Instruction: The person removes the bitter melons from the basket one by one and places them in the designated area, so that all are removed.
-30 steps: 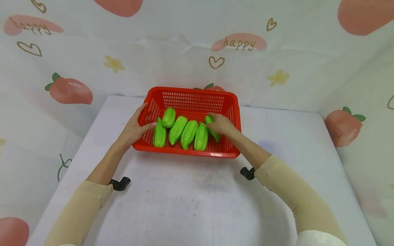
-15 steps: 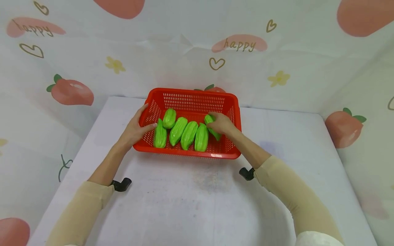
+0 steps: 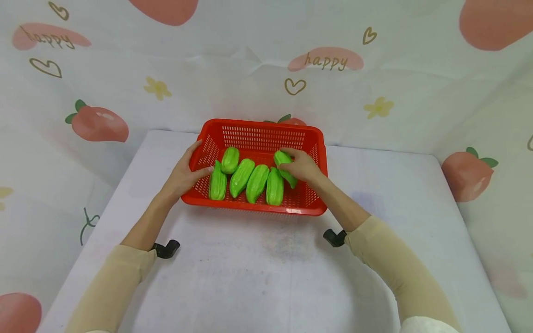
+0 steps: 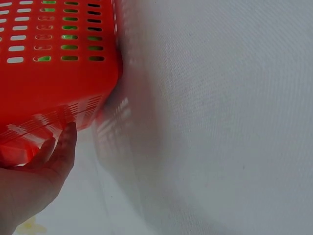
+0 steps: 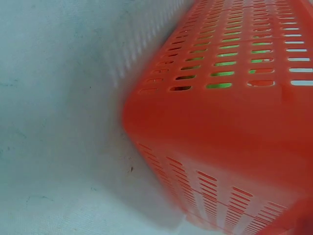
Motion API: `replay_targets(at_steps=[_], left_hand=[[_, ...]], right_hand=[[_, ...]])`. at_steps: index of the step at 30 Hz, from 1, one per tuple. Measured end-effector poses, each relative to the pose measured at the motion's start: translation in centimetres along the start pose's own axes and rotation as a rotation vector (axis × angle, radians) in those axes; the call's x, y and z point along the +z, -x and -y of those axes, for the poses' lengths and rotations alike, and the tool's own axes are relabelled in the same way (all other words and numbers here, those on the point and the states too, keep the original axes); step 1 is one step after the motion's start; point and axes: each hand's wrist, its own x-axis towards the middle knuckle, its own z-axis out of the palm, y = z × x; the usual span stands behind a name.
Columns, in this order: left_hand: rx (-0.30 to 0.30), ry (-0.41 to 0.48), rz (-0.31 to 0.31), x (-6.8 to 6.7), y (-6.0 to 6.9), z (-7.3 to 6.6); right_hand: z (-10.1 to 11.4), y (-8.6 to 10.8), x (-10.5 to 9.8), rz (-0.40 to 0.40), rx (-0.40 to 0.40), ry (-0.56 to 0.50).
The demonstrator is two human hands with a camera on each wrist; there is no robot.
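A red plastic basket [image 3: 254, 206] with slotted walls holds several bright green, ridged, gourd-like vegetables [image 3: 256, 183]. On the basket's left side, my left hand [image 3: 182, 177] grips the rim, its thumb inside and its fingers along the outer wall. In the left wrist view, the fingers [image 4: 63, 152] lie against the basket [image 4: 58, 83]. Inside the right part of the basket, my right hand [image 3: 303, 166] holds one green gourd [image 3: 283, 161] between thumb and fingers, its pointed end towards me. The right wrist view shows only the outside of the basket [image 5: 215, 117]; that hand is hidden there.
The basket stands near the back of a white-covered table [image 3: 233, 277]. A white cloth backdrop [image 3: 233, 69] with printed fruit, hearts and flowers rises behind it. Black wrist cameras [image 3: 167, 249] sit under both forearms.
My right hand has shifted the gourd slightly left and away from me, and more of it shows. The left hand stays on the rim; the basket has hardly moved.
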Motion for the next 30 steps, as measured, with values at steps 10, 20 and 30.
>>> replay_targets(at_steps=[10, 20, 30], left_hand=[[0.025, 0.021, 0.01, 0.6, 0.1, -0.5], [-0.007, 0.052, 0.01, 0.4, 0.9, -1.3], [0.02, 0.036, 0.041, -0.1, 1.2, -2.2]], right_hand=[[0.2, 1.3, -1.5, -0.016, -0.056, 0.018], [0.3, 2.5, -2.8, -0.027, -0.138, 0.043], [0.4, 3.4, -4.0, -0.019, -0.194, -0.047]])
